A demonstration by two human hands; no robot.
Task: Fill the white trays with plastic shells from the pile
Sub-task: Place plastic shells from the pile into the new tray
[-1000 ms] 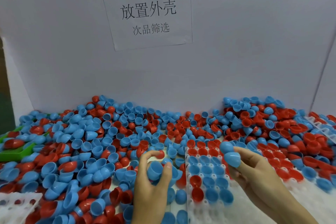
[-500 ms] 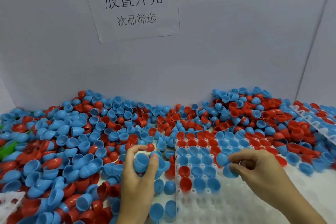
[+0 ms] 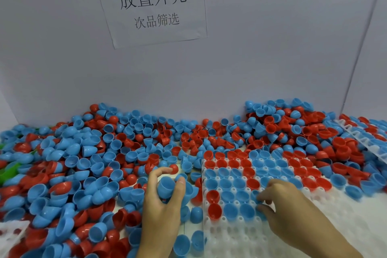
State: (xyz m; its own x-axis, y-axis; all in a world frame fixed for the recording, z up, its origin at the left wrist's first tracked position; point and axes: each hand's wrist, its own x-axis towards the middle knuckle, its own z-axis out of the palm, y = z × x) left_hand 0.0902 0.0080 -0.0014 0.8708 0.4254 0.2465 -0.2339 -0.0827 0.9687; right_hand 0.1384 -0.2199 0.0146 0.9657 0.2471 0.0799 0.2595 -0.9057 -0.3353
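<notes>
Left hand grips blue shell; right hand fingers curled at tray, grip unclear. Risk: shell seats crooked, pops out.

A factory sorting station: white-boarded bench, posted Chinese work-instruction sheet, heaped red and blue plastic shells, white trays.

A white paper sheet is being displayed on the grey back wall, above the pile. Two printed lines are being shown on it: large characters "放置外壳", and smaller characters "次品筛选" beneath them. No other writing is being shown.
</notes>
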